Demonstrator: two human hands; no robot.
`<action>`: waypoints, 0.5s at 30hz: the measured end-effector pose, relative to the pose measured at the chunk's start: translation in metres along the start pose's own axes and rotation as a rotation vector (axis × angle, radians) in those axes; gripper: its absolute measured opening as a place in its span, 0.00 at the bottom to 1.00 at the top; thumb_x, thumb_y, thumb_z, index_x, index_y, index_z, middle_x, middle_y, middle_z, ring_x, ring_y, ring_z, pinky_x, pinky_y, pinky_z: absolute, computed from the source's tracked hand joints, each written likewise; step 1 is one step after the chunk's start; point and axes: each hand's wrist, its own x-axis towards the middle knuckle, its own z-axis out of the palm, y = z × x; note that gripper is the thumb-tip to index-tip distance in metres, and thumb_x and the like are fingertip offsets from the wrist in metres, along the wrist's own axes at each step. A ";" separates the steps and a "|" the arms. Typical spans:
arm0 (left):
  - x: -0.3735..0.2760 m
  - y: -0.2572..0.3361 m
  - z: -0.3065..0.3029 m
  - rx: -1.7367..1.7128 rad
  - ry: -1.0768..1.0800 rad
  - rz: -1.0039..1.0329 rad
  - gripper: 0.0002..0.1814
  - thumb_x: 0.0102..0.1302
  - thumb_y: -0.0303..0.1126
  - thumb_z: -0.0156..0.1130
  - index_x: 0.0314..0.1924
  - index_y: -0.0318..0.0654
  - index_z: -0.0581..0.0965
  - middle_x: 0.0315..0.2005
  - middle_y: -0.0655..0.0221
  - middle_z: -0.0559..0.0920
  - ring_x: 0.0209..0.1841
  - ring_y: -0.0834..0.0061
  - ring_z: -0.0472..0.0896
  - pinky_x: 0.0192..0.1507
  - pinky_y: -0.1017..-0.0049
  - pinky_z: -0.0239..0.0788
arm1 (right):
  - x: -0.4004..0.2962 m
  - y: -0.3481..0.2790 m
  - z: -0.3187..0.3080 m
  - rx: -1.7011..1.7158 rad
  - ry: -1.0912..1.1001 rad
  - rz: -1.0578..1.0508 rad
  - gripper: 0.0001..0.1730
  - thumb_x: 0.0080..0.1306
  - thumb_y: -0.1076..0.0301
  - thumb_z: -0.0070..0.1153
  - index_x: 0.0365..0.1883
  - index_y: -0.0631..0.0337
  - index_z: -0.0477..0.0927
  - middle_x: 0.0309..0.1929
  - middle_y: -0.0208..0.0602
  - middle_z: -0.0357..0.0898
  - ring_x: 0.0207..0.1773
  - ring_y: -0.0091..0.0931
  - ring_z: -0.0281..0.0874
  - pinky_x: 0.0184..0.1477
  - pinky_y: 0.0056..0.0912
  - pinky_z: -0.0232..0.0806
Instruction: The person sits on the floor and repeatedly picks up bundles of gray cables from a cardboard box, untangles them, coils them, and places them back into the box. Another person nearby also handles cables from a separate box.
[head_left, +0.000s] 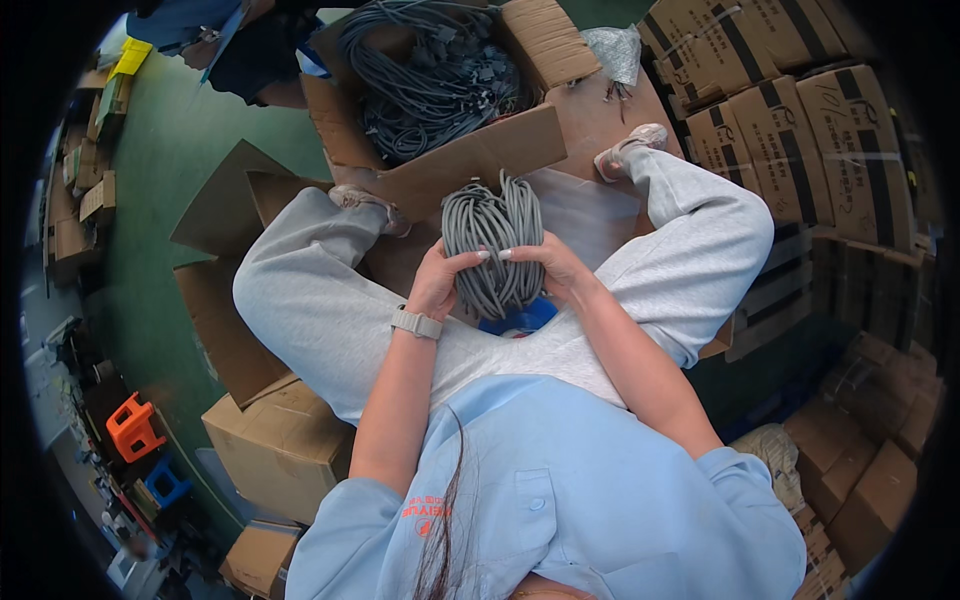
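Observation:
A thick bundle of coiled grey cables (491, 225) is held up between my knees. My left hand (441, 274) grips its left side, with the thumb laid across the front. On the right side my right hand (559, 262) holds the same bundle, its thumb nearly meeting the other one. Fingers of both hands are partly hidden behind the coils. Just beyond the bundle stands an open cardboard box (480, 150) heaped with grey cables (435, 82) that end in connectors. Something blue (529, 319) shows below the bundle, mostly covered.
Stacked cardboard cartons (817, 142) bearing print rise at the right. Open box flaps (225, 315) and a closed carton (277, 442) lie to my left. Another person (225, 45) is at the upper left. An orange stool (135, 427) stands farther left, and bubble wrap (613, 54) lies behind the box.

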 end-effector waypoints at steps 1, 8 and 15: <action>0.000 0.000 0.000 0.003 -0.003 -0.004 0.16 0.52 0.20 0.59 0.43 0.32 0.71 0.36 0.65 0.79 0.38 0.75 0.78 0.44 0.75 0.70 | 0.000 0.000 0.000 -0.003 0.008 -0.007 0.27 0.49 0.77 0.59 0.50 0.65 0.68 0.45 0.36 0.73 0.47 0.25 0.72 0.51 0.26 0.65; 0.002 0.000 -0.002 -0.017 0.003 -0.021 0.16 0.53 0.19 0.58 0.43 0.32 0.71 0.36 0.65 0.80 0.38 0.75 0.78 0.46 0.75 0.69 | 0.002 0.004 0.000 0.007 0.082 -0.085 0.28 0.49 0.80 0.56 0.51 0.65 0.65 0.44 0.35 0.73 0.47 0.25 0.72 0.50 0.27 0.66; 0.000 0.003 -0.003 -0.085 -0.102 -0.006 0.16 0.53 0.20 0.55 0.45 0.29 0.70 0.38 0.60 0.79 0.42 0.72 0.78 0.50 0.73 0.67 | 0.000 -0.003 0.002 0.045 0.028 -0.088 0.27 0.50 0.79 0.54 0.51 0.66 0.65 0.47 0.39 0.73 0.46 0.27 0.74 0.51 0.30 0.67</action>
